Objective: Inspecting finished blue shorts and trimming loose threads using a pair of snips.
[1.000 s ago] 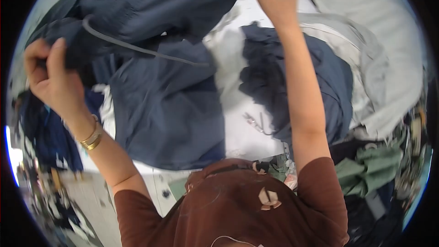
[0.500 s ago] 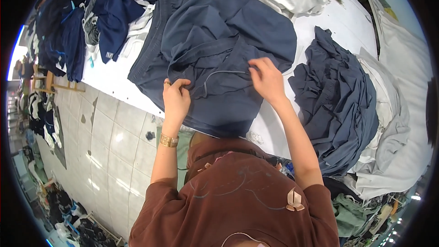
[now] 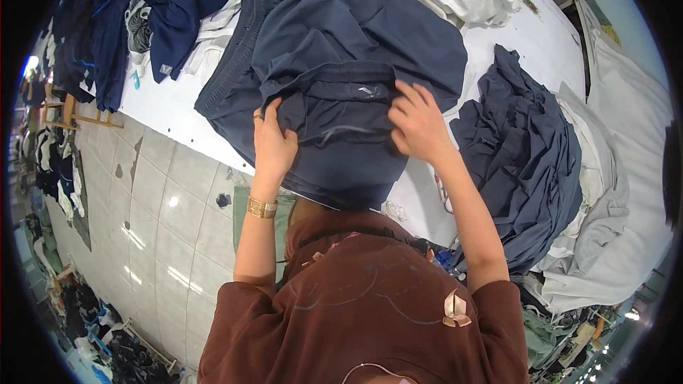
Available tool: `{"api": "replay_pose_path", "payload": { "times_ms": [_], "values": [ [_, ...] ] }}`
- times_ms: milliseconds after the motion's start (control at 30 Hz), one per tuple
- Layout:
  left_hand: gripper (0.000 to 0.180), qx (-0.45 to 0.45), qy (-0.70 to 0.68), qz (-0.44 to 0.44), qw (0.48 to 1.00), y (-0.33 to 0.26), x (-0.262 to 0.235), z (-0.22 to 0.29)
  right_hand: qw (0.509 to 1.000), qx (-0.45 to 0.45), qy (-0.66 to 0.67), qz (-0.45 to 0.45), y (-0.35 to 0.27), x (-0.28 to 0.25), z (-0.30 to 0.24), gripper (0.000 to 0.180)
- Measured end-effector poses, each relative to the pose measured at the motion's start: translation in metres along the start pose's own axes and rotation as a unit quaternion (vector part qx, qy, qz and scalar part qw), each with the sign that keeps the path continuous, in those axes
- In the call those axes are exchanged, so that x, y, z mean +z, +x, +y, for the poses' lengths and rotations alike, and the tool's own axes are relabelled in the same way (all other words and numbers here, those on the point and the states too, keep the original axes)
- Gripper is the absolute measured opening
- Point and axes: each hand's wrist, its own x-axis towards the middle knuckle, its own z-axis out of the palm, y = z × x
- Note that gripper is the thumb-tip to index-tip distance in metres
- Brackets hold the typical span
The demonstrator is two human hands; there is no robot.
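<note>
Since the earlier frame both hands have shifted up the navy garment (image 3: 334,78), and a fold now lies across its middle. Left to right: dark clothes (image 3: 153,14) lie heaped at the white desk (image 3: 163,107) edge; the left hand (image 3: 274,144) pinches the fold's left end; the right hand (image 3: 418,124) presses spread fingers on its right end; a stack of grey-blue garments (image 3: 519,156) lies just beside.

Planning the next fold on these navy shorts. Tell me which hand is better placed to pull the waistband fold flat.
Right, probably. The right hand lies with fingers spread on the folded waistband of the navy shorts; the left hand pinches the fold's left edge, anchoring it.
</note>
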Motion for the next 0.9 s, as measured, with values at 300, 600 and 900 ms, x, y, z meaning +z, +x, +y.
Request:
{"api": "replay_pose_path", "payload": {
  "times_ms": [300, 600, 900],
  "values": [
    [0.071, 0.039, 0.064, -0.030, 0.997, -0.002, 0.000, 0.001, 0.997, 0.054, 0.051, 0.011, -0.046, 0.009, -0.054, 0.023],
    [0.079, 0.053, 0.080, -0.042, 0.995, -0.001, -0.001, 0.007, 0.986, 0.111, 0.095, 0.081, 0.013, 0.052, -0.115, 0.024],
    [0.086, 0.073, 0.035, -0.035, 0.996, 0.012, 0.003, 0.005, 0.945, 0.097, 0.264, 0.166, -0.001, 0.037, -0.102, 0.009]
  ]
}}
